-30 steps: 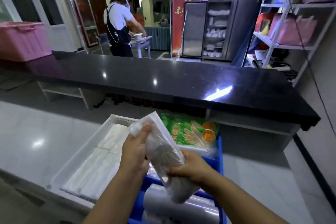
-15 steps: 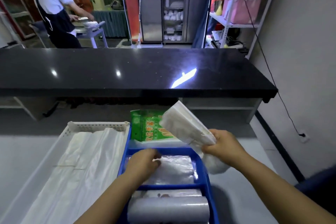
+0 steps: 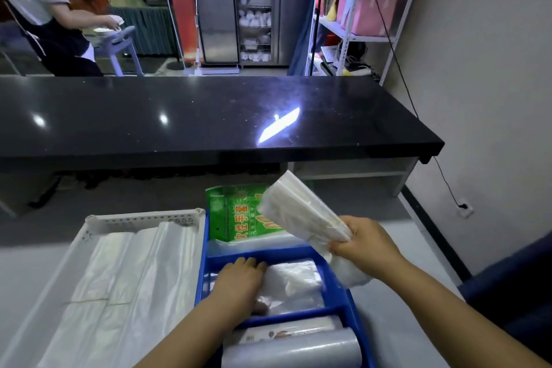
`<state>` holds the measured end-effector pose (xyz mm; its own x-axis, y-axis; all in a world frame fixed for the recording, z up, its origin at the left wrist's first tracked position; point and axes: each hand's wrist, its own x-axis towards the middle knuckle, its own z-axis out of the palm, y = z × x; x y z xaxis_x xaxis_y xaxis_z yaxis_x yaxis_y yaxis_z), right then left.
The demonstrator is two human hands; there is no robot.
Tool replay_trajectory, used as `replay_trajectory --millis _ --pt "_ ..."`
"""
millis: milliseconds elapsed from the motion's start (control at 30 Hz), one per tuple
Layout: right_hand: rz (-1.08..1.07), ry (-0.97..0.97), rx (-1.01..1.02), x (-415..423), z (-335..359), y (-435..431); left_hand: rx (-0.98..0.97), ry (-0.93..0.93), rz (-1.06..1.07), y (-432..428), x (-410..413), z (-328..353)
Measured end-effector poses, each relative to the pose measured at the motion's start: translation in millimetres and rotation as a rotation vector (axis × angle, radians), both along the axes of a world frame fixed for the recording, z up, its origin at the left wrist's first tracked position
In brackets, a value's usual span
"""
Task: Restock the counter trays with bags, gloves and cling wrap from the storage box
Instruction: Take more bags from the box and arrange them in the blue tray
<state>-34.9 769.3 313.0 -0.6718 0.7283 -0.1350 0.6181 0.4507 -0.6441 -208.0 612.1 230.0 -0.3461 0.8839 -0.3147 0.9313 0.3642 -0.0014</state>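
Hands barely moved — right hand (image 3: 363,245) still grips the bag bundle (image 3: 301,209), left hand (image 3: 239,284) lies flat on the clear bags (image 3: 292,281).

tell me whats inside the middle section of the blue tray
Clear bags lie in the blue tray's middle section, with the left hand on them. Anything beneath the bags and hand is covered.

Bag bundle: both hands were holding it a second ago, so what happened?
The left hand let go and dropped into the blue tray's middle compartment, where it now rests on the clear bags. The right hand kept its grip on the bundle and carried it right, over the tray's right edge. The white tray, green glove pack and cling wrap roll stayed put.
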Motion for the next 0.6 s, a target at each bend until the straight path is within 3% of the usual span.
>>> replay_trajectory --millis 233,467,600 --pt "-0.005 -0.026 0.074 -2 -4 0 0.092 -0.067 0.133 1 -2 -5" --pt "0.097 -0.072 0.24 -13 0 -1 0.081 0.137 0.059 3 2 -4" --pt "0.202 -0.138 0.41 -27 3 -6 0.122 0.037 0.081 -3 6 5"
